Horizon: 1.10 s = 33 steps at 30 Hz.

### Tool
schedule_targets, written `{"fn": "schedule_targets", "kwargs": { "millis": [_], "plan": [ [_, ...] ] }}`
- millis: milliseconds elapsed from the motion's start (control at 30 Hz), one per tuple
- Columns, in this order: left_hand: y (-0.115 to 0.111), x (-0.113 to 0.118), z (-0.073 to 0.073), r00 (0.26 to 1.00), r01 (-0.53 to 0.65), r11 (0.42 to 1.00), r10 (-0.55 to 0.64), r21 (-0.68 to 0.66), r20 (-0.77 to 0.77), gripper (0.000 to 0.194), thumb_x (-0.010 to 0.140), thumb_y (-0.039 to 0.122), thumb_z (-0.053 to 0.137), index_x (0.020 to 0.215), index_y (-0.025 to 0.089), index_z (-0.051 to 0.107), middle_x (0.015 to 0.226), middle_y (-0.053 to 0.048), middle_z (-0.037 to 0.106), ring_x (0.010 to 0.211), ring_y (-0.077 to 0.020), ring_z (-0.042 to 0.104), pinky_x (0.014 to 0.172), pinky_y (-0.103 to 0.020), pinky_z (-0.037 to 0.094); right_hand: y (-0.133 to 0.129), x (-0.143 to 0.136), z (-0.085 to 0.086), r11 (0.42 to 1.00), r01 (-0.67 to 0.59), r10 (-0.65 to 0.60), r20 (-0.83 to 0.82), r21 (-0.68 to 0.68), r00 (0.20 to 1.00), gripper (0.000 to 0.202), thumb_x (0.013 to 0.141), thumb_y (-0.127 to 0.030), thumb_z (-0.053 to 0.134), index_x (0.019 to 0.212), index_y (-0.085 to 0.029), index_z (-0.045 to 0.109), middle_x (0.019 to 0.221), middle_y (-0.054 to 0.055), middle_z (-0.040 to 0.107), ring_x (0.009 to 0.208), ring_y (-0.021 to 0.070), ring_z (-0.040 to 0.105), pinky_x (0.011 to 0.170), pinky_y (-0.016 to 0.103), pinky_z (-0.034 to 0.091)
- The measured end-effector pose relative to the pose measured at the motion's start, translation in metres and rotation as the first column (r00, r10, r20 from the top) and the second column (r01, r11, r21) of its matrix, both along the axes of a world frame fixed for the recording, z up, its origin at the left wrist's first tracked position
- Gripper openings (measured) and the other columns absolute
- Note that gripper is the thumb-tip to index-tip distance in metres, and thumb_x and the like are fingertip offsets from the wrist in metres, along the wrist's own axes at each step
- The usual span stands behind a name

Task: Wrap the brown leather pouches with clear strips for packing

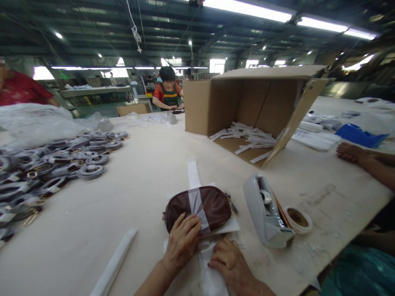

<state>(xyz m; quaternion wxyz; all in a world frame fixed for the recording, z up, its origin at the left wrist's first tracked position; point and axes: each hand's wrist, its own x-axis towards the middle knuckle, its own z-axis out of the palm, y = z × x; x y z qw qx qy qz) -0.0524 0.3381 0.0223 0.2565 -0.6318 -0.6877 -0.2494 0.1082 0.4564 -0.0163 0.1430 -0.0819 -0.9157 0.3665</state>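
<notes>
A dark brown zippered pouch [216, 205] lies on the table in front of me, with a pale band [195, 202] across its middle and a metal clasp at its right end. My left hand [182, 240] rests on the pouch's near edge, fingers stretched out over the band. Just right of it, my right hand [231, 261] is closed, its fingers curled on a white strip [211, 277] that runs toward me from under the pouch. White sheets show beneath the pouch. The strip's other part [193, 172] sticks out beyond its far side.
To the right stand a grey tape dispenser [262, 213] and a tape roll [298, 220]. A cardboard box [197, 107] on its side holds white strips. Coiled, wrapped straps [92, 164] pile up at left. A rolled white sheet [115, 263] lies nearby. Other people work around the table.
</notes>
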Motion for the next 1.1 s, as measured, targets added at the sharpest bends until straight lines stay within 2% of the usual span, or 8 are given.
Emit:
{"fn": "schedule_targets", "kwargs": {
  "millis": [133,233,567,667,800,967,1033,1100],
  "plan": [
    [0.0,0.001,0.0,1.0,0.001,1.0,-0.002,0.028,0.008,0.024,0.09,0.013,0.04,0.104,0.015,0.058,0.1,-0.005,0.067,0.102,-0.0161,0.059,0.097,-0.036,0.043,0.001,-0.001,0.014,0.982,-0.025,0.017,-0.047,-0.188,0.999,0.021,0.088,-0.026,0.062,0.068,-0.018,0.064,0.074,0.0,0.057,0.075,0.0147,0.054,0.068,0.025,0.039],
    [0.0,0.001,0.001,1.0,0.007,0.999,-0.008,0.046,0.024,0.024,0.09,0.014,0.04,0.104,0.015,0.059,0.099,-0.005,0.067,0.102,-0.016,0.059,0.097,-0.036,0.043,0.0,-0.004,0.025,0.976,-0.036,0.028,-0.039,-0.213,0.999,0.029,0.094,-0.036,0.052,0.073,-0.019,0.063,0.077,0.001,0.055,0.076,0.014,0.054,0.067,0.023,0.039],
    [0.001,0.002,-0.003,0.999,0.005,0.997,-0.009,0.073,0.047,0.023,0.089,0.015,0.041,0.103,0.015,0.06,0.1,-0.005,0.068,0.103,-0.0164,0.06,0.1,-0.036,0.042,0.007,-0.015,0.018,0.868,0.083,-0.06,0.063,-0.49,0.996,0.029,0.087,-0.038,0.056,0.068,-0.017,0.06,0.064,-0.002,0.052,0.059,0.0127,0.05,0.057,0.023,0.036],
    [0.001,0.002,-0.004,0.998,0.004,0.997,-0.008,0.076,0.055,0.024,0.088,0.014,0.042,0.103,0.015,0.06,0.101,-0.005,0.068,0.104,-0.0156,0.059,0.1,-0.035,0.041,0.006,-0.017,0.024,0.895,0.063,-0.041,0.059,-0.441,0.997,0.028,0.088,-0.037,0.056,0.069,-0.017,0.061,0.063,-0.003,0.054,0.059,0.0125,0.05,0.057,0.023,0.035],
    [0.001,0.001,-0.003,0.999,0.004,0.997,-0.007,0.071,0.049,0.024,0.089,0.015,0.041,0.103,0.015,0.06,0.101,-0.005,0.067,0.104,-0.0154,0.059,0.1,-0.035,0.041,0.007,-0.018,0.036,0.973,-0.057,0.05,-0.035,-0.223,0.998,0.04,0.093,-0.049,0.049,0.07,-0.018,0.063,0.068,0.0,0.06,0.07,0.0146,0.054,0.065,0.024,0.035],
    [0.001,0.001,-0.004,0.999,0.0,0.997,-0.004,0.082,0.053,0.023,0.089,0.015,0.041,0.103,0.016,0.06,0.1,-0.004,0.068,0.103,-0.0151,0.059,0.1,-0.035,0.041,0.01,-0.017,0.038,0.994,-0.107,0.109,-0.056,0.026,0.992,0.052,0.095,-0.055,0.035,0.07,-0.018,0.061,0.068,0.001,0.061,0.069,0.0161,0.054,0.066,0.028,0.033],
    [0.001,0.002,-0.004,0.999,0.002,0.997,-0.006,0.081,0.054,0.023,0.088,0.014,0.042,0.103,0.016,0.06,0.101,-0.004,0.068,0.103,-0.0151,0.059,0.1,-0.035,0.041,0.01,-0.018,0.035,0.996,-0.09,0.091,-0.051,0.015,0.995,0.052,0.095,-0.056,0.035,0.07,-0.017,0.06,0.069,0.001,0.061,0.067,0.0163,0.055,0.066,0.029,0.033],
    [0.001,0.002,-0.004,0.999,0.0,0.997,-0.004,0.079,0.053,0.024,0.088,0.014,0.042,0.104,0.016,0.06,0.101,-0.004,0.068,0.103,-0.0152,0.059,0.1,-0.035,0.041,0.011,-0.019,0.031,0.99,-0.065,0.061,-0.035,-0.124,0.997,0.047,0.094,-0.054,0.042,0.072,-0.018,0.062,0.069,0.001,0.061,0.067,0.0161,0.056,0.064,0.027,0.036]
  ]
}}
